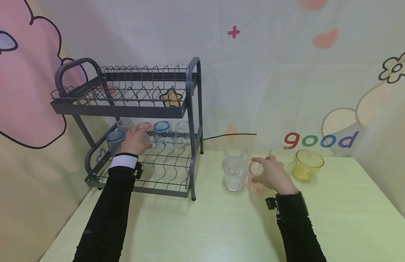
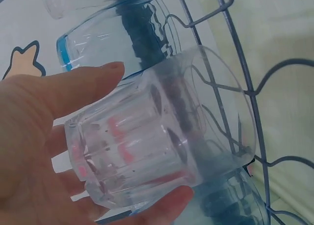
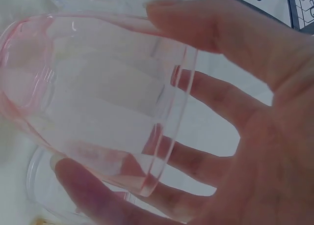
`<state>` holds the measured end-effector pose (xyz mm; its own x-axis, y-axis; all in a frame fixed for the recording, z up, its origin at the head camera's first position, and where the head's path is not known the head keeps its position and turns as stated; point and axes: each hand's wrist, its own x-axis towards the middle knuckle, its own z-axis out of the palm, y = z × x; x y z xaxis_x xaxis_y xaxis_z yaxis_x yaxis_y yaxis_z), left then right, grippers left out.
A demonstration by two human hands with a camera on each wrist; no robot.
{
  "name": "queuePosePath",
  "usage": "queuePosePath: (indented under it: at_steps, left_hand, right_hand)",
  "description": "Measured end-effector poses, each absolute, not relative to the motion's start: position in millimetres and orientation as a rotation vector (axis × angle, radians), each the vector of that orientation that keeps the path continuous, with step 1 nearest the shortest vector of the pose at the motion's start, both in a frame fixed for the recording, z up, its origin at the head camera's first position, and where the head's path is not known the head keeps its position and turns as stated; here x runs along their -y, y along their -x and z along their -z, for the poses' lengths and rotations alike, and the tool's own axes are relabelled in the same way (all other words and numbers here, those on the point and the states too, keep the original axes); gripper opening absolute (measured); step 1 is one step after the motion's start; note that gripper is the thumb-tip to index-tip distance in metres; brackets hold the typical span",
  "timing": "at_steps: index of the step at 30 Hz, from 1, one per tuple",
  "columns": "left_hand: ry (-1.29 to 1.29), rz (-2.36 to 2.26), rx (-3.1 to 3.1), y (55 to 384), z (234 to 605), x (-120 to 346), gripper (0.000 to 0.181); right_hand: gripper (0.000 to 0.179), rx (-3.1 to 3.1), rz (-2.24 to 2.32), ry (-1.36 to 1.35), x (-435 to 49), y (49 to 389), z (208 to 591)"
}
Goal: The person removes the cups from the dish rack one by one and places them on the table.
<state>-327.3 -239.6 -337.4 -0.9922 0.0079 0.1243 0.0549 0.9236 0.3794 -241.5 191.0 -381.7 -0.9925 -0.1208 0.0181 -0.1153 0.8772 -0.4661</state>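
Observation:
My left hand (image 1: pixel 135 141) reaches into the lower tier of the dish rack and holds a clear glass (image 2: pixel 132 146), thumb on one side and fingers on the other. That glass is upside down, its base towards the palm and its rim at the rack wires. A blue-rimmed glass (image 1: pixel 115 140) and a blue glass (image 1: pixel 162 133) flank it, with a pink-rimmed glass (image 1: pixel 144 126) behind. Over the table at right, my right hand (image 1: pixel 273 175) grips a pink-tinted glass (image 3: pixel 108 87) near its rim, fingers spread round it. In the head view the hand partly hides this upright glass.
The two-tier dish rack (image 1: pixel 118 109) stands at left, its upper tier just above my left hand. Clear glasses (image 1: pixel 182 133) also stand on its lower tier. Around my right hand are a clear tumbler (image 1: pixel 235 178), other clear glasses and a yellow glass (image 1: pixel 307 165). A wall backs the table.

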Motion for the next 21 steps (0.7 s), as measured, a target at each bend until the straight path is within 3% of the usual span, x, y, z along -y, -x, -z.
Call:
queuePosePath:
  at_steps: [21]
  left_hand:
    - [0.04, 0.601, 2.919, 317, 334, 237, 0.068]
  right_hand:
    - [0.073, -3.024, 0.815, 0.202, -192, 239, 378]
